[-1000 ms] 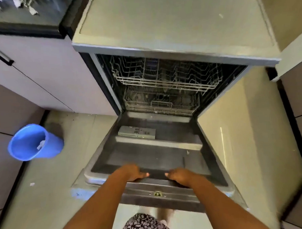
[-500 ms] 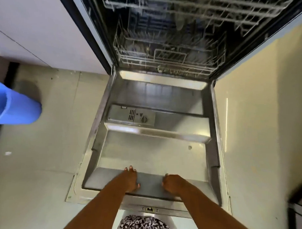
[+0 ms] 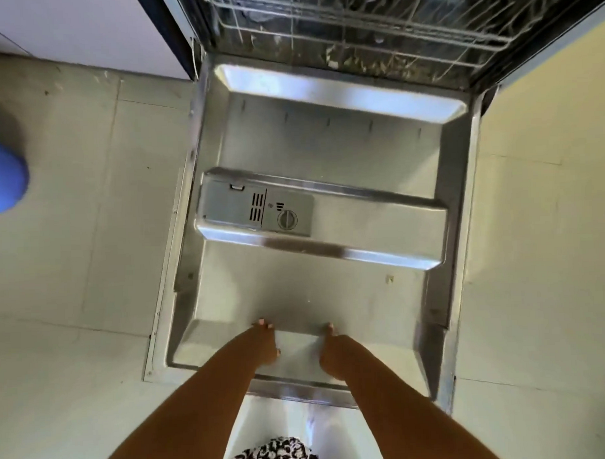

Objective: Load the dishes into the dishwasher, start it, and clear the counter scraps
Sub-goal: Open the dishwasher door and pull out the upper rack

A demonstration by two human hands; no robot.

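The dishwasher door [image 3: 331, 297] lies fully lowered and flat in front of me, its steel inner face up. My left hand [image 3: 264, 344] and my right hand [image 3: 329, 352] rest side by side on the door's near end, palms down and holding nothing. A grey detergent dispenser [image 3: 256, 210] with a round cap sits on the door's left half. The wire lower rack [image 3: 373, 31] shows at the top, inside the dark tub; I cannot make out any dishes in it.
A blue bucket [image 3: 1, 181] stands on the tiled floor [image 3: 72, 254] at the far left. A pale cabinet front [image 3: 81, 31] runs left of the dishwasher. More pale floor [image 3: 542, 255] lies to the right of the door.
The door has swung from half lowered down to flat. My hands went down with it, shifting from gripping its top edge to lying on its inner face. My view tipped down.
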